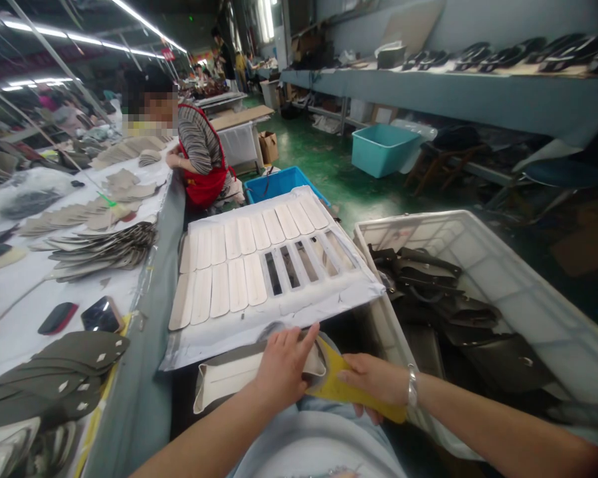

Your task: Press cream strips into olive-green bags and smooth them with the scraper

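Fingers of the left hand [282,368] on lined piece [229,385], right hand [373,382] gripping yellow sheet [333,364]

Far left of the left fingers, well apart: worktable [152,372] with dark flaps [60,365] fanned out, phone [102,314] beyond them.

Nearer left: lined piece, pale side up, long axis left to right and rising slightly rightward. Its left end sticks out free past the left wrist; right end is directly under the left fingers. Board [323,302] just ahead of the fingers, pale strips [238,285] in two rows on it.

Left hand is the nearer one, in contact: fingers bent over the piece's far edge, index stretched forward and right.

Key relation: yellow sheet meets the piece's right end, just right of the left fingers. Sheet's long axis slants down-right, toward the person. Tip inside the piece or against it? Can't tell. Right hand pinches the sheet, thumb on top, fingers underneath.

Right of the right fingers: white crate [503,279], dark bags [508,358] heaped inside.
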`<state>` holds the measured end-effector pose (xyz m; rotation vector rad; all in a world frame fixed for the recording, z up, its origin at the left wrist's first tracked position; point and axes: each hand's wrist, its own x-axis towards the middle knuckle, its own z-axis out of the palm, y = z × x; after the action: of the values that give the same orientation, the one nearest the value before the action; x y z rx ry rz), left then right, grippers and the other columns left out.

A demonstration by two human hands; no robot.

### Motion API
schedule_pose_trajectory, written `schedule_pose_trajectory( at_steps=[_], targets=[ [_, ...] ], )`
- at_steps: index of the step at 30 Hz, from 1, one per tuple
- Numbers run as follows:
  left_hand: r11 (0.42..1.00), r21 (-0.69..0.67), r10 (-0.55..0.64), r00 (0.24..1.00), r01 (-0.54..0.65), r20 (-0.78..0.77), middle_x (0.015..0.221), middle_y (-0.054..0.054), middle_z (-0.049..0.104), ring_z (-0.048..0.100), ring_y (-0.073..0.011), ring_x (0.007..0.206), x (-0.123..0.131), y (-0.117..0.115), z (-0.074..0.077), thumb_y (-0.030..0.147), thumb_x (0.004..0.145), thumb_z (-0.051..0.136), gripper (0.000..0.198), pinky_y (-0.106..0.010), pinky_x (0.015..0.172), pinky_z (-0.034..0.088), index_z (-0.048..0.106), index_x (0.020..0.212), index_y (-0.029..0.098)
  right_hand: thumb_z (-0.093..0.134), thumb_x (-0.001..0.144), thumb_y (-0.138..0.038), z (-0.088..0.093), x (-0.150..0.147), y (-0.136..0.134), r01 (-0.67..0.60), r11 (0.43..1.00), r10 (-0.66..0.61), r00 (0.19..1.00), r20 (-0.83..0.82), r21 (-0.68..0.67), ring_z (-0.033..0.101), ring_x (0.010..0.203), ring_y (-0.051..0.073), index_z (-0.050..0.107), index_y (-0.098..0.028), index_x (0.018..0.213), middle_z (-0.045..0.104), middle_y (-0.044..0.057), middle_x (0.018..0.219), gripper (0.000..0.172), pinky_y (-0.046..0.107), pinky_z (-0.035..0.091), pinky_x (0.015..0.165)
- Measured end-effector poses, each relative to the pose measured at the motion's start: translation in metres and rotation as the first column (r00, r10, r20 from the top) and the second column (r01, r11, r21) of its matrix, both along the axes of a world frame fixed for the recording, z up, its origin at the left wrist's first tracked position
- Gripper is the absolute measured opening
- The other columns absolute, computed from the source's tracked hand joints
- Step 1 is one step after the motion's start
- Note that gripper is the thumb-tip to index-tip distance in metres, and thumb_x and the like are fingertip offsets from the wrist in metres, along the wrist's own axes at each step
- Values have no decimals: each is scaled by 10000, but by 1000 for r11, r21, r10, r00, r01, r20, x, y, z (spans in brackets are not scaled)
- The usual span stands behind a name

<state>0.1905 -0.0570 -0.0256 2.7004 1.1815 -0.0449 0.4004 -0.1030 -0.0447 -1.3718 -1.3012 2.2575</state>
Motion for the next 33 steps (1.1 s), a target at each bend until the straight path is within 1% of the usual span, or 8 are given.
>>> schedule_pose_trajectory(
  at_steps=[6, 9, 13, 17, 23, 26, 30, 33],
  targets=[
    [998, 36, -45, 998, 47, -41, 1262, -133, 377, 410, -308, 1066, -5, -1, -5, 241, 594, 677, 1060, -434, 915, 324, 11, 1419, 277, 378, 862, -402, 3, -11, -2, 52, 999, -52, 998, 42, 6, 393, 252, 62, 389, -200, 834, 546, -32, 480, 205, 151, 296, 264],
    [996, 53, -69, 995, 73, -67, 1278, -143, 366, 415, -316, 1076, -7, -1, -7, 213, 623, 650, 1030, -441, 920, 319, -2, 1416, 294, 386, 855, -421, 4, -15, -3, 74, 997, -74, 996, 55, 10, 387, 245, 69, 398, -197, 829, 545, -35, 468, 226, 165, 308, 258],
    [995, 59, -70, 995, 75, -74, 1290, -145, 368, 422, -313, 1089, -9, -2, -7, 197, 650, 615, 1005, -447, 931, 315, -30, 1415, 289, 401, 848, -467, 3, -18, -5, 99, 995, -99, 993, 69, -5, 395, 244, 66, 403, -200, 820, 541, -45, 456, 268, 157, 314, 257],
    [993, 83, -82, 995, 87, -64, 1283, -158, 391, 440, -315, 1092, -12, -2, -7, 169, 680, 579, 966, -450, 934, 323, -37, 1417, 272, 393, 858, -469, 3, -23, -7, 129, 992, -128, 987, 95, 0, 423, 264, 74, 397, -201, 820, 537, -47, 456, 270, 155, 331, 262],
    [986, 102, -133, 991, 136, -35, 1321, -162, 380, 417, -341, 1156, -19, -4, -10, 182, 725, 557, 881, -475, 948, 319, 21, 1416, 286, 370, 871, -419, 6, -32, -10, 183, 983, -176, 972, 159, -33, 430, 277, 92, 399, -198, 842, 525, -46, 449, 224, 173, 317, 272],
    [985, 122, -127, 992, 126, -5, 1329, -159, 378, 408, -336, 1172, -21, -4, -13, 162, 743, 528, 842, -481, 958, 311, 38, 1417, 282, 359, 875, -404, 4, -38, -14, 227, 974, -218, 959, 180, -28, 421, 274, 91, 393, -199, 851, 524, -49, 452, 209, 174, 308, 271],
    [984, 143, -112, 993, 106, 37, 1311, -162, 393, 406, -331, 1170, -21, -5, -16, 141, 750, 508, 825, -481, 966, 310, 48, 1422, 269, 338, 883, -382, -1, -47, -21, 320, 946, -302, 927, 221, -51, 419, 263, 91, 381, -196, 864, 516, -61, 439, 191, 170, 308, 256],
    [985, 143, -105, 993, 95, 63, 1302, -156, 399, 402, -326, 1172, -21, -4, -17, 139, 760, 498, 814, -482, 966, 316, 45, 1424, 267, 344, 879, -400, -2, -52, -25, 360, 931, -338, 916, 217, -66, 437, 268, 92, 394, -197, 866, 523, -58, 447, 210, 169, 318, 257]
  ],
)
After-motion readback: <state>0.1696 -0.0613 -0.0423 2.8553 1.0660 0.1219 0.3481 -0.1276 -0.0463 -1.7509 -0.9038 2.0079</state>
